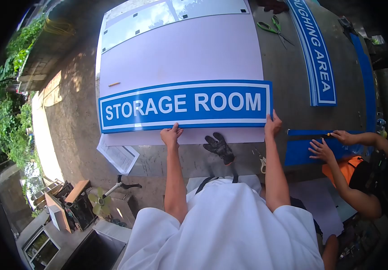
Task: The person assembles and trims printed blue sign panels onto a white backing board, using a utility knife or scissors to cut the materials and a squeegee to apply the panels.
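Observation:
A long blue sign (158, 105) with a white border and the words "STORAGE ROOM" lies across a large pale sheet (180, 56). At its lower edge, near the middle, my left hand (171, 134) pinches the rim with the thumb on top. My right hand (272, 124) grips the sign's lower right corner, its fingers partly hidden. Below the sign, between my arms, a dark work glove (220, 147) rests on the table. A pencil (114, 84) is on the pale sheet just above the sign's left part.
Green-handled scissors (272, 29) and stacked blue signs (313, 54) lie at the upper right. On the right, a co-worker's hands (324, 148) work over blue strips (297, 153). Printed papers (118, 153) stick out at the lower left, near a fan (100, 201).

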Motion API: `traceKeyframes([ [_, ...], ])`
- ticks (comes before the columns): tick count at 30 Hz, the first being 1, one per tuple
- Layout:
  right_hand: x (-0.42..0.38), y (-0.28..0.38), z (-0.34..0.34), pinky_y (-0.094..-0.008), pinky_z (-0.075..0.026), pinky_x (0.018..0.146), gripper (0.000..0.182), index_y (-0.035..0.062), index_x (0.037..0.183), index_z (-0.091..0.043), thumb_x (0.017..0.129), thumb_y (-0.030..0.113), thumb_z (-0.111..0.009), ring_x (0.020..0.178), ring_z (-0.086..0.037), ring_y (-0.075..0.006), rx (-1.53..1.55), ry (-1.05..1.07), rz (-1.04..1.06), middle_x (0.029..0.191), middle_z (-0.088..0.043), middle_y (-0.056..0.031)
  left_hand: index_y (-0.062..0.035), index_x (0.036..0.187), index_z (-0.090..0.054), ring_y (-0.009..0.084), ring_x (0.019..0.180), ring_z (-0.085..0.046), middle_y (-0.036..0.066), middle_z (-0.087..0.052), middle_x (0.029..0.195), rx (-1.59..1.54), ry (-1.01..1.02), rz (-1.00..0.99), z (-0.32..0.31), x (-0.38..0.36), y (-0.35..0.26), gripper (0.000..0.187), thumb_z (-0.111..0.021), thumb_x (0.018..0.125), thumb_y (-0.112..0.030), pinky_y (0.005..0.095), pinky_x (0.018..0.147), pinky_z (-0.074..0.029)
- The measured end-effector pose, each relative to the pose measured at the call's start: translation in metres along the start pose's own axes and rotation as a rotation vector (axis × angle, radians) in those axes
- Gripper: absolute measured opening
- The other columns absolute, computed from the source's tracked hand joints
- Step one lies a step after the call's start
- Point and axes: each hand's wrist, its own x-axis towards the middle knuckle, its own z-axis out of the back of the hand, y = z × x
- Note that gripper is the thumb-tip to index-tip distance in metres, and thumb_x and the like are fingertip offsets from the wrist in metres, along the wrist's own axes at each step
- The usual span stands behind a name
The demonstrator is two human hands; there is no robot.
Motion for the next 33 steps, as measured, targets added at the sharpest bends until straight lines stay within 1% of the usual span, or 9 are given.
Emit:
traceKeyframes([
  [7,0.005,0.005,0.006,-0.0320,-0.048,0.088,0.038,0.0036,0.125,-0.058,0.087,0.007,-0.062,0.102,-0.065,-0.0260,0.091,0.113,-0.026,0.117,-0.064,-0.0160,0.0139,0.076,-0.055,0.0236,0.053,-0.066,0.019,-0.065,0.069,0.113,-0.072,-0.011,0.004,0.005,-0.006,0.026,-0.072,0.080,-0.006,0.0287,0.050,-0.057],
  [11,0.012,-0.011,-0.010,-0.0327,-0.049,0.088,0.038,0.0030,0.125,-0.058,0.087,0.006,-0.062,0.102,-0.065,-0.0264,0.120,0.119,-0.019,0.118,-0.064,-0.0162,0.0077,0.074,-0.061,0.0205,0.049,-0.066,0.015,-0.064,0.057,0.515,-0.037,-0.153,-0.001,-0.004,0.003,0.027,-0.069,0.083,-0.016,0.0274,0.048,-0.055],
  [13,0.007,0.001,0.000,-0.0327,-0.049,0.088,0.037,0.0027,0.124,-0.059,0.087,0.005,-0.061,0.101,-0.066,-0.0260,0.068,0.099,-0.032,0.116,-0.064,-0.0163,0.0035,0.074,-0.060,0.0251,0.052,-0.066,0.016,-0.064,0.058,0.808,-0.151,-0.444,-0.013,-0.001,0.034,0.028,-0.069,0.083,-0.021,0.0343,0.054,-0.055],
  [14,0.005,0.007,0.002,-0.0291,-0.048,0.085,0.040,0.0004,0.124,-0.058,0.085,0.001,-0.063,0.098,-0.066,-0.0219,0.071,0.092,-0.048,0.116,-0.065,-0.0165,-0.0002,0.075,-0.058,0.0329,0.062,-0.066,0.018,-0.065,0.063,0.901,-0.140,-0.446,-0.022,-0.024,0.021,0.029,-0.071,0.081,-0.026,0.0428,0.063,-0.052],
  [15,0.016,-0.013,-0.007,-0.0288,-0.048,0.083,0.041,0.0006,0.124,-0.058,0.083,0.000,-0.063,0.096,-0.066,-0.0220,0.106,0.096,0.008,0.114,-0.066,-0.0155,-0.0030,0.085,-0.060,0.0414,0.079,-0.064,0.021,-0.066,0.080,0.991,-0.061,-0.370,-0.033,-0.047,0.008,0.030,-0.070,0.081,-0.031,0.0493,0.071,-0.050],
  [20,0.007,-0.005,-0.001,-0.0362,-0.047,0.093,0.040,0.0103,0.120,-0.064,0.081,0.009,-0.067,0.105,-0.063,-0.0314,0.013,0.033,0.047,0.115,-0.065,-0.0167,-0.0051,0.103,-0.053,0.0395,0.089,-0.062,0.021,-0.063,0.093,1.102,0.308,-0.564,-0.066,-0.114,0.042,0.040,-0.069,0.080,-0.035,0.0487,0.070,-0.050],
  [22,-0.001,0.008,0.004,-0.0368,-0.047,0.093,0.038,0.0100,0.120,-0.063,0.082,0.007,-0.065,0.105,-0.063,-0.0323,0.030,0.031,-0.001,0.114,-0.065,-0.0168,-0.0047,0.111,-0.050,0.0377,0.101,-0.056,0.020,-0.060,0.102,1.146,0.364,-0.741,-0.072,-0.134,0.057,0.044,-0.070,0.079,-0.027,0.0491,0.072,-0.050],
  [28,-0.006,0.001,0.016,-0.0377,-0.045,0.096,0.043,0.0065,0.130,-0.055,0.089,0.017,-0.061,0.112,-0.058,-0.0344,0.140,0.171,0.081,0.123,-0.059,-0.0201,-0.0025,0.115,-0.052,0.0367,0.100,-0.054,0.018,-0.058,0.099,1.067,0.848,-0.911,-0.075,-0.120,0.102,0.041,-0.066,0.076,-0.007,0.0429,0.079,-0.049],
  [33,-0.040,-0.027,-0.011,-0.0412,-0.039,0.101,0.058,-0.0007,0.140,-0.036,0.095,0.031,-0.053,0.122,-0.049,-0.0376,0.397,-0.082,0.046,0.135,-0.047,-0.0247,-0.0020,0.109,-0.058,0.0349,0.091,-0.058,0.016,-0.061,0.096,0.889,0.785,-0.942,-0.140,-0.157,0.023,0.033,-0.066,0.077,-0.005,0.0395,0.079,-0.048],
])
